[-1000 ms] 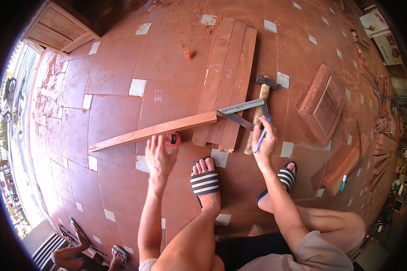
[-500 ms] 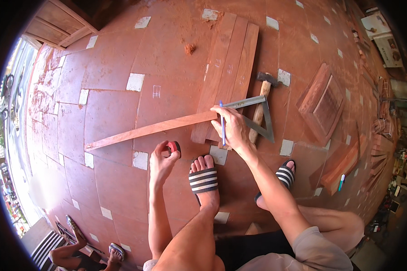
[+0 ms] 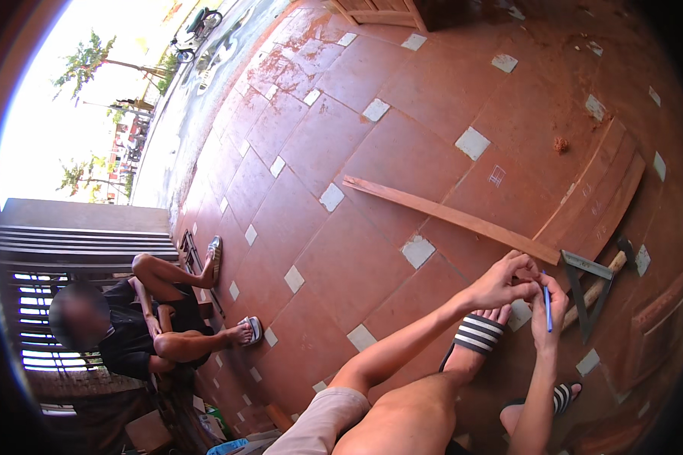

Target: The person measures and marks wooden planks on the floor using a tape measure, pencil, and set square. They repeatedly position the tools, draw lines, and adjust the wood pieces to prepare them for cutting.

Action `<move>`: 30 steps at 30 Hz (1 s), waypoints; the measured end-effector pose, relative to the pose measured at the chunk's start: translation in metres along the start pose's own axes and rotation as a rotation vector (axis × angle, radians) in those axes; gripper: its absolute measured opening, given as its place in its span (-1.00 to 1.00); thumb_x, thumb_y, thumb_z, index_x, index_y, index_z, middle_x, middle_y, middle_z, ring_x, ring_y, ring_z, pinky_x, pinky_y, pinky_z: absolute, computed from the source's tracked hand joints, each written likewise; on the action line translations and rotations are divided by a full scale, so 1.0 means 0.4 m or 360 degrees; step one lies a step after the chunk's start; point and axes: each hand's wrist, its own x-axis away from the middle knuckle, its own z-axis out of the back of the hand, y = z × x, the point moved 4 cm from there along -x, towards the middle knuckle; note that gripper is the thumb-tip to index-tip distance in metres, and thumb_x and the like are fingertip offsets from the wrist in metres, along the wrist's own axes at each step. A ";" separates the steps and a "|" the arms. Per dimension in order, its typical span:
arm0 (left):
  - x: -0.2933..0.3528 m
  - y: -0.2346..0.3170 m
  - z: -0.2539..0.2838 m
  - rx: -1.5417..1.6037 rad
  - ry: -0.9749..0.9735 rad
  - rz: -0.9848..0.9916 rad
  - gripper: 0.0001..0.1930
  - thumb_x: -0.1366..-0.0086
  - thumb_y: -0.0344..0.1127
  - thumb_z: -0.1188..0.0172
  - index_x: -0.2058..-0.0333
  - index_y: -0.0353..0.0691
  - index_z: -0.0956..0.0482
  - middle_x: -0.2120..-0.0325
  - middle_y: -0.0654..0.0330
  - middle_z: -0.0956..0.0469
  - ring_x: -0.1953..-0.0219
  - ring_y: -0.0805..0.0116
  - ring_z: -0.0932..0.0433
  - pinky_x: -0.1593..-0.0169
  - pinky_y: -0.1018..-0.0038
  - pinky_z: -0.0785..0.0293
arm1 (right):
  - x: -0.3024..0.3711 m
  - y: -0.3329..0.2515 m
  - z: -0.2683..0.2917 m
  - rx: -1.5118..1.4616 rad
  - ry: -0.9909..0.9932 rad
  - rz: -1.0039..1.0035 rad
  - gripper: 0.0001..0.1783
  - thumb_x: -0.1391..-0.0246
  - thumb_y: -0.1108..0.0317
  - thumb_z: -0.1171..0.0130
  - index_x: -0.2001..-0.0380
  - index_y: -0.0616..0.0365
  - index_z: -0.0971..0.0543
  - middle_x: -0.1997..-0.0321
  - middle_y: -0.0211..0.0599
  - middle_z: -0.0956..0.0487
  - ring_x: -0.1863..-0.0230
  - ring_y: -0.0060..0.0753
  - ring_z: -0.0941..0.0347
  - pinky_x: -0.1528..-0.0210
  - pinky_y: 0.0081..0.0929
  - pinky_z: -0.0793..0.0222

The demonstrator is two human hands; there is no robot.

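My left hand [image 3: 505, 284] is closed, its fingertips meeting those of my right hand; what they pinch, if anything, I cannot make out. In my right hand [image 3: 554, 315], a blue pen [image 3: 548, 309] is held upright against the fingers. Just beyond both hands lies the end of a long wooden strip [image 3: 448, 212], which runs to the far left across the floor and over the near end of some boards [image 3: 603, 182]. Touching or close to that end is a metal try square [image 3: 588, 265], resting across a wooden-handled hammer [image 3: 584, 303]. The red-and-black object is not visible.
A framed wooden panel [image 3: 660, 326] lies at the right. My sandalled foot [image 3: 478, 334] stands just below my hands. Another person [image 3: 140, 326] sits at the left with legs extended. A wooden cabinet piece [image 3: 379, 11] stands at the back, and a motorbike [image 3: 197, 34] is outside.
The view has swung left, bringing the seated person in. My left hand has moved over to meet my right; the red-and-black object it held no longer shows. My right hand has come off the strip.
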 end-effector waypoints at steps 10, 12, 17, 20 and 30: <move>-0.101 0.060 0.097 -0.1431 0.0239 -0.0199 -0.80 -0.21 -0.33 -0.30 0.20 -0.16 -0.76 0.24 -0.05 -0.68 0.14 -0.06 -0.72 0.09 0.09 -0.70 | -0.040 0.072 0.311 -0.0215 0.0403 -0.0023 -0.69 -0.27 0.54 -0.35 -0.07 0.20 -0.64 0.01 -0.33 -0.70 -0.05 -0.49 -0.62 -0.21 -0.45 -0.51; -0.071 -0.056 0.166 -0.1640 0.0298 -0.0005 -0.75 -0.23 -0.34 -0.32 0.11 -0.12 -0.80 0.08 0.03 -0.72 0.04 0.03 -0.71 0.00 0.16 -0.69 | -0.057 0.044 0.300 -0.0111 0.0534 0.0131 -0.67 -0.20 0.50 -0.40 -0.04 0.25 -0.67 0.02 -0.21 -0.77 -0.09 -0.33 -0.67 -0.22 -0.38 -0.55; -0.078 -0.024 0.220 -0.1372 0.0504 -0.0017 -0.73 -0.24 -0.46 -0.38 0.09 -0.16 -0.86 0.21 0.07 -0.74 0.12 0.07 -0.64 -0.06 0.19 -0.55 | -0.101 0.087 0.362 -0.0226 0.0709 0.0140 -0.66 -0.19 0.62 -0.40 -0.04 0.23 -0.66 0.01 -0.22 -0.75 -0.04 -0.47 -0.67 -0.14 -0.46 -0.61; -0.087 -0.001 0.187 -0.1453 0.0570 0.0036 -0.80 -0.28 -0.34 -0.44 0.13 -0.11 -0.88 0.24 0.13 -0.74 0.13 0.11 -0.60 -0.10 0.23 -0.50 | -0.109 0.118 0.369 -0.0273 0.0763 0.0175 -0.68 -0.22 0.64 -0.38 -0.03 0.23 -0.66 0.01 -0.22 -0.75 -0.02 -0.51 -0.66 -0.08 -0.49 -0.62; -0.070 -0.002 0.205 -0.1511 0.0662 0.0174 -0.86 -0.27 -0.29 -0.46 0.21 -0.10 -0.89 0.25 0.20 -0.72 0.15 0.11 -0.58 -0.07 0.23 -0.51 | -0.118 0.126 0.329 -0.0243 0.0773 0.0119 -0.71 -0.22 0.63 -0.38 0.00 0.28 -0.67 0.04 -0.23 -0.76 -0.02 -0.53 -0.65 -0.08 -0.51 -0.62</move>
